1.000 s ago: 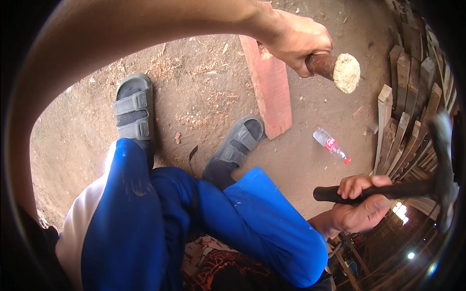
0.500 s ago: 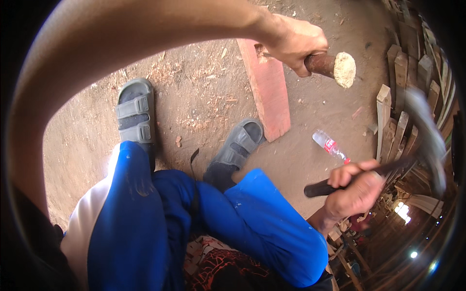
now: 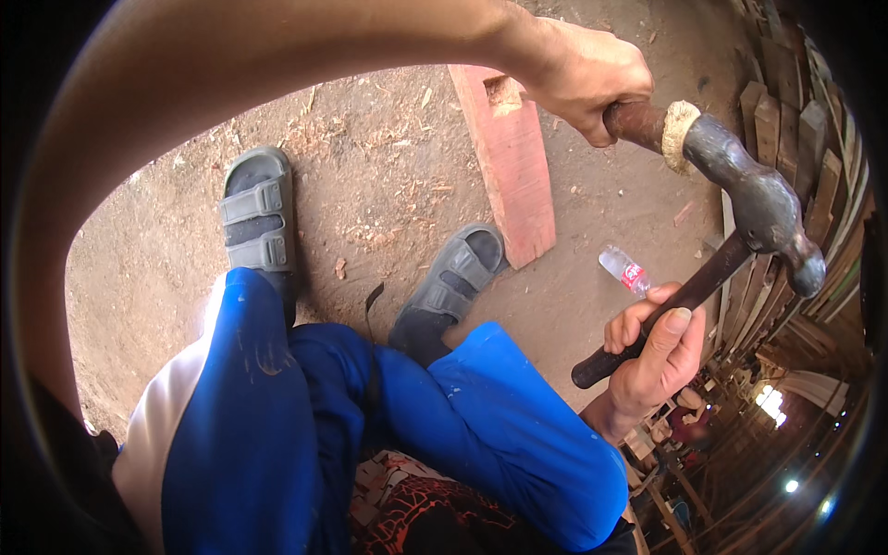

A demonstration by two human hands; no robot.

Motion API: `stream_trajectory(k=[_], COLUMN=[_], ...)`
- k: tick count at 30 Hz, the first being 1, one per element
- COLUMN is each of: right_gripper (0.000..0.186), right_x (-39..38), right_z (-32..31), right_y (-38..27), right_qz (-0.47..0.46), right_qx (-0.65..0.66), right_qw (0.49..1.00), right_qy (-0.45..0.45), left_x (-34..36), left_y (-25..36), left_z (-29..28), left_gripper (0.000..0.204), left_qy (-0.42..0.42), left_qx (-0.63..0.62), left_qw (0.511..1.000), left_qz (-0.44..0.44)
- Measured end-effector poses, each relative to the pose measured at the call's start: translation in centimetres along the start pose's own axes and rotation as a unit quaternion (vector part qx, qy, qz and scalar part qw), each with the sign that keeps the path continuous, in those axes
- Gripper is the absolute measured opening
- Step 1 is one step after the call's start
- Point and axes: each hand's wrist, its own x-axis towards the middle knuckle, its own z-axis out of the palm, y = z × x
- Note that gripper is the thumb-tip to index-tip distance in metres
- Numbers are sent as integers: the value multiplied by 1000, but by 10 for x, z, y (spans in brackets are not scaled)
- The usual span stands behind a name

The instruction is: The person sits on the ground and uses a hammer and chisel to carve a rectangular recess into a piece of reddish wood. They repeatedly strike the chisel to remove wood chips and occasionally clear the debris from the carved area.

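Note:
My left hand (image 3: pixel 597 79) is closed around the round wooden handle of a chisel (image 3: pixel 636 124). The handle's butt is frayed pale and mushroomed; its blade is hidden behind my hand. In my right hand (image 3: pixel 659 356) is a ball-peen hammer (image 3: pixel 766 211), gripped by its dark shaft, my thumb lying along it. One face of the hammer's head meets the frayed butt. Below my left hand, a reddish wooden beam (image 3: pixel 520 185) lies on the ground, with a rough rectangular recess cut into it near my wrist.
A clear plastic bottle (image 3: pixel 622 266) with a red label lies beyond my right hand. Stacked timber (image 3: pixel 809 134) lines the right side. Wood chips litter the dirt floor (image 3: pixel 370 176). My sandalled feet (image 3: pixel 257 208) stand left of the beam, one close against its end.
The hammer, blurred and apart from the chisel before, has swung left onto the handle's butt. My left hand and the chisel have shifted slightly right, uncovering more of the recess.

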Motion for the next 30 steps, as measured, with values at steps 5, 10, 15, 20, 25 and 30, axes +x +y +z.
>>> stream_trajectory(k=[5,10,15,20,25,30], right_gripper=[33,34,39,46,42,30], right_x=[-2,1,0,-5,1,4], right_z=[-2,-1,1,-7,-6,-9], right_y=[4,-4,-10,-16,-2,-13], right_qz=[-5,-32,-17,-64,-150,35], right_qx=[0,-3,35,4,8,-52], right_qw=[1000,999,998,994,981,997], right_qy=[-7,20,47,93,123,51], left_x=[-5,-1,-6,-2,-7,-5], left_y=[-9,-10,-12,-11,-6,-8], left_z=[-1,-1,0,2,-5,-1], left_gripper=[10,16,15,16,21,23], left_qy=[52,30,65,70,22,12], left_qx=[-82,-61,-66,-73,-13,19], left_qw=[992,996,993,993,1000,1000], left_qz=[77,62,73,66,16,14])
